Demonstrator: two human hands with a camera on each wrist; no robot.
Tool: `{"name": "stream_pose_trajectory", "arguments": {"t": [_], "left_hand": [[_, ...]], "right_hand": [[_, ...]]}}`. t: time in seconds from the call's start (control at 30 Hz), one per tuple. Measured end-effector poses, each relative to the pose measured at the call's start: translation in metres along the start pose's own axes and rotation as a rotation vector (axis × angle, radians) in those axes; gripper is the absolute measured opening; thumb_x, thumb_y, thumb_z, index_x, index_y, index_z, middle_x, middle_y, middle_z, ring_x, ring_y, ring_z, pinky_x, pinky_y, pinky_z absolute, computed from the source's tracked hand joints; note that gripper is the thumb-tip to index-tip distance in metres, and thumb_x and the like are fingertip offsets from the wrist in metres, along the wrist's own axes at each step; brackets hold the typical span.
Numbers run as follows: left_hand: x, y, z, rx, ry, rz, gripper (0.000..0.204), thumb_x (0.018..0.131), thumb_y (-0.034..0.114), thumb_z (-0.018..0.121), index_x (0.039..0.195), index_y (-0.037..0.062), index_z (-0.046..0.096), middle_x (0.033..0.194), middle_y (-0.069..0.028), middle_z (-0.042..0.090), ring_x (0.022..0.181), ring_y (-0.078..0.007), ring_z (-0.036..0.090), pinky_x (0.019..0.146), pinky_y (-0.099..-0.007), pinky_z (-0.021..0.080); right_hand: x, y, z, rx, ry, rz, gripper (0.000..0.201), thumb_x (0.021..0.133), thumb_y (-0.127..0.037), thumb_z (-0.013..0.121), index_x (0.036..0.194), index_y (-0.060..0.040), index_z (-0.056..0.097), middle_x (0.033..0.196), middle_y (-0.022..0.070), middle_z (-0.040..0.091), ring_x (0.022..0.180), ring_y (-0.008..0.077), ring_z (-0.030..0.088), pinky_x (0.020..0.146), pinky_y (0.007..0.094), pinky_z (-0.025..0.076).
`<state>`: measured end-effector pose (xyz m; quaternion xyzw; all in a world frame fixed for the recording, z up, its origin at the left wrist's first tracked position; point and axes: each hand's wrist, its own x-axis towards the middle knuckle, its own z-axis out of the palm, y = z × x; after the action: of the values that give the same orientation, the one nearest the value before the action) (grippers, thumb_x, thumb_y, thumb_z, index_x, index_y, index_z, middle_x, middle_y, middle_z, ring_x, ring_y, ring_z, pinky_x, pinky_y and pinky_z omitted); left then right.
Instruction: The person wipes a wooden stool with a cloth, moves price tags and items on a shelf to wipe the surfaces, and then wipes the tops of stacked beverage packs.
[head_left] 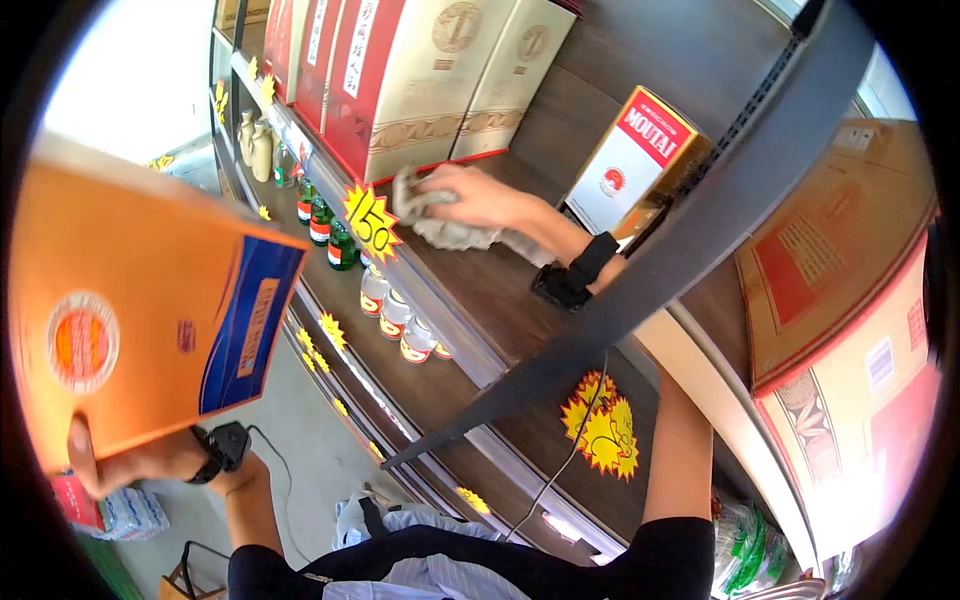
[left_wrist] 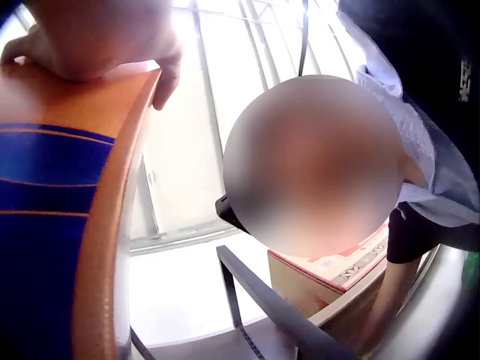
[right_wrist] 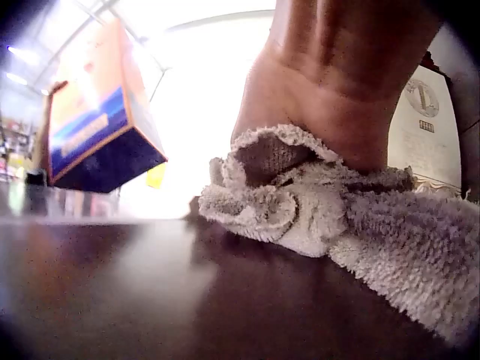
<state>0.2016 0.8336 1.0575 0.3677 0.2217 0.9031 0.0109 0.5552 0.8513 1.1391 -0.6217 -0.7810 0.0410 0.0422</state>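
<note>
My left hand [head_left: 140,460] grips the lower edge of a large orange box [head_left: 150,330] with a blue corner, held out at the left, clear of the shelf. In the left wrist view my fingers [left_wrist: 166,75] wrap over the edge of that box [left_wrist: 45,240]. With my right hand [head_left: 475,195] I hold a crumpled grey cloth [head_left: 455,232] on the dark shelf board, close to the front rail. The right wrist view shows the cloth [right_wrist: 300,217] bunched under my hand [right_wrist: 322,97]; its fingertips are hidden.
Tall red and cream boxes [head_left: 430,90] stand behind my right hand. A white MOUTAI box [head_left: 635,165] is beside my forearm. A dark metal post [head_left: 640,280] crosses in front of the shelf. Bottles [head_left: 395,310] line the lower shelf; cartons [head_left: 830,260] are at right.
</note>
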Motion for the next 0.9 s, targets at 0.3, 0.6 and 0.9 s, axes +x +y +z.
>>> {"name": "stream_pose_trajectory", "arguments": {"t": [0.3,0.6,0.9], "left_hand": [[0.040,0.027,0.122,-0.815,-0.411,-0.553,0.067,0.057,0.003,0.062,0.122,0.0030,0.045,0.102,-0.0143,0.058,0.087,-0.0227,0.060,0.077,-0.0331,0.051],[-0.047,0.056,0.272,-0.286,-0.658,-0.092,0.096,0.044,0.021,0.080,0.132,0.0236,0.041,0.121,-0.0214,0.038,0.114,-0.0376,0.037,0.095,-0.0474,0.029],[-0.113,0.073,0.349,-0.146,-0.913,-0.327,0.101,0.046,0.030,0.081,0.136,0.0257,0.033,0.127,-0.0227,0.031,0.121,-0.0390,0.025,0.100,-0.0518,0.019]], "right_hand": [[-0.118,-0.014,-0.006,0.497,-0.133,0.034,0.039,0.075,-0.012,0.064,0.112,-0.0033,0.059,0.110,0.0108,0.055,0.107,0.0213,0.049,0.092,0.0296,0.037],[-0.154,-0.067,-0.012,0.594,0.103,0.399,0.040,0.076,-0.014,0.065,0.114,-0.0022,0.057,0.117,0.0126,0.055,0.109,0.0222,0.050,0.094,0.0305,0.038],[-0.157,-0.041,-0.001,0.540,0.108,0.241,0.037,0.079,-0.021,0.061,0.112,-0.0023,0.056,0.112,0.0126,0.056,0.105,0.0237,0.052,0.092,0.0317,0.039]]}}
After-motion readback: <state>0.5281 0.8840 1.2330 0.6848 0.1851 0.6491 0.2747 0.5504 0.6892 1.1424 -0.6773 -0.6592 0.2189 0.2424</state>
